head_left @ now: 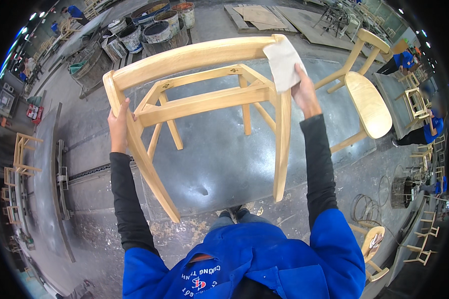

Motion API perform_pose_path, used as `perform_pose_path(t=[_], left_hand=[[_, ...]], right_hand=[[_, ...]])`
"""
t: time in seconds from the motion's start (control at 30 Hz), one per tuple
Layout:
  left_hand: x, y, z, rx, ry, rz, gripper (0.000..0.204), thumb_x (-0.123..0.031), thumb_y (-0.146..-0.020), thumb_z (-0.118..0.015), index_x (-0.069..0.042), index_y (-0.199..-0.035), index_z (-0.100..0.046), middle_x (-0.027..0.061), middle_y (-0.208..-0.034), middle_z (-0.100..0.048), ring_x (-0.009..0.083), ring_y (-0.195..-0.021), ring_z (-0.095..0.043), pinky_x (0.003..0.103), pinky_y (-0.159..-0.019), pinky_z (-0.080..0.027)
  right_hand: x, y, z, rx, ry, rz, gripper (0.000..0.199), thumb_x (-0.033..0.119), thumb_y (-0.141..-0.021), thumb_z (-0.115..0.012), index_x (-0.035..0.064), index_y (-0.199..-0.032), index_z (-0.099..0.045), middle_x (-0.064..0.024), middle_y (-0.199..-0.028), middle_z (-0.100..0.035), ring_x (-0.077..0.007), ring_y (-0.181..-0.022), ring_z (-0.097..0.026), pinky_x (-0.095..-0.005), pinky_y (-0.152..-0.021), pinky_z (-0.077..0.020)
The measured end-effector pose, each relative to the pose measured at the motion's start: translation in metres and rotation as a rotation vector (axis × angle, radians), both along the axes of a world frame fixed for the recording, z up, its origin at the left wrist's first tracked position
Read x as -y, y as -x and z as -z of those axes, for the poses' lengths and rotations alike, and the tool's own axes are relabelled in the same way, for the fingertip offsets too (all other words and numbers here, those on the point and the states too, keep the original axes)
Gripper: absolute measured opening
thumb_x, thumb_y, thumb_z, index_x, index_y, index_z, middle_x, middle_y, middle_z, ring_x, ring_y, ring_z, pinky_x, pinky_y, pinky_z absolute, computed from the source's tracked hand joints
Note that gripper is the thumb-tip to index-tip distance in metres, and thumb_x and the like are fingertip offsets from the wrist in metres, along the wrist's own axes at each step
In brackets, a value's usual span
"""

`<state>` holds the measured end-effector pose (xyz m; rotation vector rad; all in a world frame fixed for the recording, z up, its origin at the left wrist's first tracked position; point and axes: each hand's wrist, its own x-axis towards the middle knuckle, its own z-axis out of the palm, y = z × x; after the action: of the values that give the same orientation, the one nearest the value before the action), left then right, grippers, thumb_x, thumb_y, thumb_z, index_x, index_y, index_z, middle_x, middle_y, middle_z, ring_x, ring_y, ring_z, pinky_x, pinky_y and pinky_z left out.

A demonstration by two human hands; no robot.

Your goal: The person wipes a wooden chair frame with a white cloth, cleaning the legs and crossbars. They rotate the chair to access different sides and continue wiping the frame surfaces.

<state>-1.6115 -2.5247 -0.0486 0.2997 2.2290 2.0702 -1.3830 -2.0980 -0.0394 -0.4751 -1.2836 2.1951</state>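
Note:
A pale wooden chair frame (194, 56) without a seat panel stands in front of me, its curved top rail running across and its back posts toward me. My left hand (118, 128) is closed around the left back post, just under the rail. In my right hand (306, 94) is an off-white sheet that looks like sandpaper (284, 65), held between thumb and fingers. The sheet lies over the right end of the rail and the top of the right post, hiding that joint.
Beneath the frame is a grey metal surface (224, 164). To the right stands a finished-looking chair (368, 104) with a seat; another chair (373, 243) is lower right. Buckets (157, 32) cluster at far left. A blue-clad person (432, 128) works at far right.

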Motion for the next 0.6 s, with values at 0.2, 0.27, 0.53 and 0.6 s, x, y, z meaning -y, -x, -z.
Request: perform_pose_path(t=[0.2, 0.27, 0.53, 0.6], left_hand=[[0.005, 0.003, -0.002, 0.134, -0.086, 0.021, 0.049, -0.052, -0.089, -0.060, -0.003, -0.093, -0.055, 0.0016, -0.067, -0.051, 0.0092, -0.060, -0.052, 0.026, -0.058, -0.044], [0.003, 0.007, 0.001, 0.029, -0.082, -0.015, 0.052, -0.054, -0.090, -0.056, -0.002, -0.092, -0.057, 0.0014, -0.071, -0.052, 0.0088, -0.065, -0.052, 0.026, -0.062, -0.044], [0.000, 0.020, 0.021, -0.109, 0.130, -0.116, 0.060, -0.058, -0.092, -0.051, 0.001, -0.099, -0.059, 0.0051, -0.086, -0.058, 0.0097, -0.079, -0.052, 0.024, -0.070, -0.042], [0.002, 0.006, 0.040, -0.129, 0.145, -0.131, 0.060, -0.058, -0.092, -0.050, 0.001, -0.097, -0.058, 0.0055, -0.086, -0.058, 0.0102, -0.078, -0.052, 0.025, -0.071, -0.043]], right_hand=[[-0.024, 0.044, -0.042, -0.200, 0.115, 0.034, 0.045, 0.029, -0.100, -0.042, -0.0010, -0.133, -0.044, -0.0145, -0.131, -0.054, -0.0261, -0.118, -0.054, -0.0418, -0.102, -0.0408], [-0.013, 0.037, -0.036, -0.156, 0.080, 0.147, 0.044, 0.028, -0.099, -0.046, -0.0019, -0.132, -0.045, -0.0133, -0.130, -0.055, -0.0241, -0.117, -0.054, -0.0396, -0.102, -0.0407], [0.048, -0.046, 0.063, 0.195, -0.037, 0.412, 0.049, 0.033, -0.101, -0.045, -0.0017, -0.135, -0.042, -0.0139, -0.128, -0.055, -0.0233, -0.118, -0.055, -0.0369, -0.100, -0.0433], [0.040, -0.051, 0.072, 0.164, -0.018, 0.222, 0.050, 0.035, -0.102, -0.040, -0.0019, -0.135, -0.040, -0.0173, -0.125, -0.057, -0.0257, -0.113, -0.058, -0.0381, -0.097, -0.0459]])
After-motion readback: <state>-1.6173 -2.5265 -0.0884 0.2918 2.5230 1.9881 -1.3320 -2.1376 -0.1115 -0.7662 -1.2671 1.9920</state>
